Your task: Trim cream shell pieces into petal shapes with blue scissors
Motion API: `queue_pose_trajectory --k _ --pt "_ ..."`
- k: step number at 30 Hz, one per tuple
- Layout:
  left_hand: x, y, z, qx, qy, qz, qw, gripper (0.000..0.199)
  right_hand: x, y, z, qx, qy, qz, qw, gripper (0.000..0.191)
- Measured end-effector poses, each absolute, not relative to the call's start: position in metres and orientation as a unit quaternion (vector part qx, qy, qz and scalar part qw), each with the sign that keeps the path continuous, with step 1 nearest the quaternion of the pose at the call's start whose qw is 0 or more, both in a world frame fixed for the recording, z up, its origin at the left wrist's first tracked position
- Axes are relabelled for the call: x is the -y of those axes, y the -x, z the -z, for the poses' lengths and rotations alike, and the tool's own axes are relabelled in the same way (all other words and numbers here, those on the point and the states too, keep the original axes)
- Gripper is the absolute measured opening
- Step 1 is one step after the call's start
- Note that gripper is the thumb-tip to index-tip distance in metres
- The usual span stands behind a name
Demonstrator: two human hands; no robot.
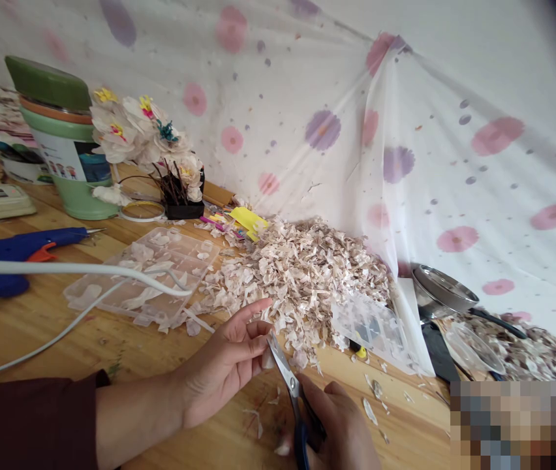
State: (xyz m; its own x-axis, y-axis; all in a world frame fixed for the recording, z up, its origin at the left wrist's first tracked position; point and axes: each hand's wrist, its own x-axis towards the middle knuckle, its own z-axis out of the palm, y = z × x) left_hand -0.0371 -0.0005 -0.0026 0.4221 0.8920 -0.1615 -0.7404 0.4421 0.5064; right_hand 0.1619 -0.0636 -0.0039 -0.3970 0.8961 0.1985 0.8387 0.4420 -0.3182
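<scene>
My left hand [224, 369] pinches a small pale papery flake [269, 358] between its fingers. The steel blades of a pair of blue-handled scissors [282, 369] reach up to that flake, and their tips touch or nearly touch it. My right hand [339, 431] grips the scissors by the blue handles, partly hiding them. Just beyond both hands lies a large heap of pale, pink-flecked papery flakes [297, 281], with stray bits scattered on the wooden table [160, 365].
A clear compartment box [145, 274] holds flakes left of the heap, under a white cable [62, 267]. Farther left lie a blue glue gun [23, 247] and a green pot [57, 111]. Pale flowers [136, 130] stand behind. A steel pan [442, 290] sits right.
</scene>
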Motion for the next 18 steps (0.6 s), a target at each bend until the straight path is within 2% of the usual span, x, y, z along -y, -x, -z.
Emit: queue_pose_trajectory --k 7,15,18 --pt "0.001 0.037 0.005 -0.225 -0.195 -0.498 0.814 0.057 0.065 -0.165 0.008 0.830 0.526 -0.084 0.168 0.031" --pt "0.001 0.039 0.000 -0.220 -0.206 -0.493 0.816 0.059 0.070 -0.173 0.010 0.770 0.594 -0.163 0.166 0.045" --pt "0.000 0.038 0.002 -0.227 -0.210 -0.492 0.814 0.060 0.070 -0.168 0.003 0.775 0.588 -0.173 0.153 0.033"
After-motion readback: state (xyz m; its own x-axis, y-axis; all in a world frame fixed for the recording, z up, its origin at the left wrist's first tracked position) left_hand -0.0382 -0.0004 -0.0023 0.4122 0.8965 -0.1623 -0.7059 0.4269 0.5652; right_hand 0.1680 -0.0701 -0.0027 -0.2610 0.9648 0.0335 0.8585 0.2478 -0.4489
